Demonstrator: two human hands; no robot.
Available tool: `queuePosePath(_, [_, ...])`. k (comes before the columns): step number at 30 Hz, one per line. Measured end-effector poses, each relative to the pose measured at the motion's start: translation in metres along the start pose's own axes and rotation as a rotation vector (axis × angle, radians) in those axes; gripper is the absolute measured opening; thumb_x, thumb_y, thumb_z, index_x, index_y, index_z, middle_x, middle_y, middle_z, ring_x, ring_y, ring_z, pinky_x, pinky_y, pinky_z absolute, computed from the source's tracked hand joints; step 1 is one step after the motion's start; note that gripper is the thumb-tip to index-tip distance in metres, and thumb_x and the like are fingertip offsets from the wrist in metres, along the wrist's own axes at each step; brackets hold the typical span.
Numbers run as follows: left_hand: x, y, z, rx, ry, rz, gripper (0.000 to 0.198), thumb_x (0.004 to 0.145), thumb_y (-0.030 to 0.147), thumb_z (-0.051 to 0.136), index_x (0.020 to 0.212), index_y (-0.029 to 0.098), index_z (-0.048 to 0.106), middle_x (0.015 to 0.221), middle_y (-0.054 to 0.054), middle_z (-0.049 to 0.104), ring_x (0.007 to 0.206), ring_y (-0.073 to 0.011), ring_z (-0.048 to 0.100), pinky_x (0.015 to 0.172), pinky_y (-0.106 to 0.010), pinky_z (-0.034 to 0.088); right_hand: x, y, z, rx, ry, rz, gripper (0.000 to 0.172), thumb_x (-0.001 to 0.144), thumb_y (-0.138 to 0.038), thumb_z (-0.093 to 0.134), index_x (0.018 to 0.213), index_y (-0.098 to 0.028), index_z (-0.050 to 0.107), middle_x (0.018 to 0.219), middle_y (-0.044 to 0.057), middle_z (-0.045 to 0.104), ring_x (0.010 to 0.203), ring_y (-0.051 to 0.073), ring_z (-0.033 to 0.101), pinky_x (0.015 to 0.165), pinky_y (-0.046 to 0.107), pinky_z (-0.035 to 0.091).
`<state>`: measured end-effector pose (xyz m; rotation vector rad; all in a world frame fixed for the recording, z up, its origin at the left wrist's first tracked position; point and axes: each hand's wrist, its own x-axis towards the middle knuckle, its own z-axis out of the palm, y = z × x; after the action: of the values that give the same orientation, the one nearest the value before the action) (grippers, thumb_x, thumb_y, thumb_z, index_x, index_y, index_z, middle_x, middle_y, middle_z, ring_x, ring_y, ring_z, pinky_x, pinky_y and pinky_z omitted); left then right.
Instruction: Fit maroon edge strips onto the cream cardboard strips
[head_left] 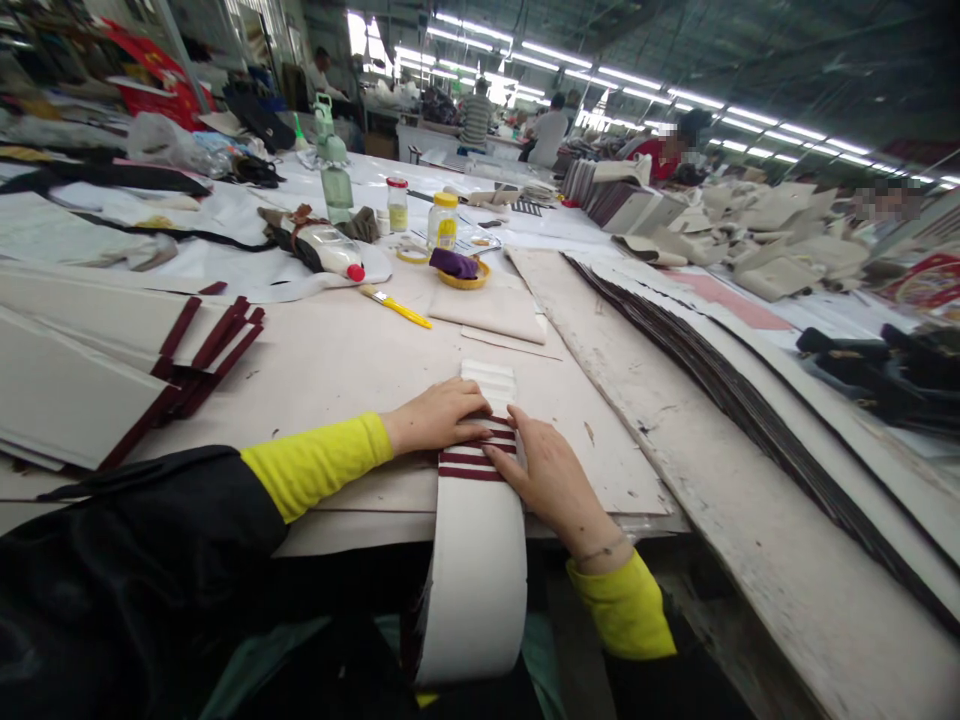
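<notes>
In front of me lies a stack of long cream panels (480, 570) with maroon edges, overlapping like steps at the table's near edge. Their lower part hangs over that edge and curls down towards my lap. On the left side of the steps, my left hand (442, 415) is bent, its fingers and thumb gripping the layered edges. My right hand (551, 475) grips the right side, thumb on the maroon strips and fingers along the border. Beyond my fingertips, the far end of the stack shows plain whitish steps (487, 375).
Cream panels with maroon strips (75, 370) lie at left. Ahead are a yellow-handled brush (397, 306), a yellow dish (463, 278) with purple cloth, a yellow-lidded jar (442, 222) and a spray bottle (335, 170). A long dark-edged stack (720, 390) lies at right. People work farther back.
</notes>
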<state>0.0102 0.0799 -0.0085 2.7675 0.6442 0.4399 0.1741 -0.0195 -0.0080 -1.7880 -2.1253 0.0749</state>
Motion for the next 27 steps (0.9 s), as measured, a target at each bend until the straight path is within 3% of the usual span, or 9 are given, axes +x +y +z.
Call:
queuePosePath(5, [-0.017,-0.01,-0.003,-0.136,0.039,-0.069,0.028,0.081,0.034,0.053,0.101,0.016,0.055,0.1,-0.007,0.053,0.097,-0.0183,0.047,0.086,-0.029,0.036,0.004,-0.002,0.0,-0.061,-0.027,-0.012,0.056,0.082,-0.045,0.044,0.123,-0.008,0.041,0.104,0.017,0.058,0.099,0.027,0.052,0.086,0.041,0.041])
queuePosePath(10, [-0.017,-0.011,0.0,-0.18,0.075,-0.081,0.026,0.08,0.032,0.055,0.099,0.014,0.055,0.097,-0.007,0.054,0.095,-0.0177,0.048,0.086,-0.029,0.037,0.019,-0.006,0.004,-0.049,-0.034,-0.069,0.046,0.083,-0.044,0.044,0.116,-0.012,0.048,0.102,0.014,0.057,0.099,0.026,0.05,0.083,0.04,0.042])
queuePosePath(18, [-0.018,-0.012,0.001,-0.17,0.086,-0.061,0.023,0.081,0.032,0.054,0.092,0.013,0.056,0.092,-0.006,0.055,0.089,-0.0164,0.048,0.081,-0.027,0.039,0.028,-0.008,0.005,0.113,-0.069,-0.162,0.029,0.083,-0.035,0.048,0.107,-0.02,0.054,0.096,0.008,0.057,0.095,0.022,0.051,0.082,0.036,0.042])
queuePosePath(27, [-0.019,-0.011,-0.001,-0.056,0.064,0.037,0.027,0.088,0.035,0.041,0.083,0.013,0.055,0.088,-0.006,0.053,0.085,-0.0156,0.047,0.079,-0.026,0.039,0.027,-0.014,0.003,0.041,-0.067,-0.171,0.027,0.085,-0.035,0.045,0.104,-0.019,0.057,0.091,0.008,0.057,0.091,0.021,0.051,0.082,0.036,0.042])
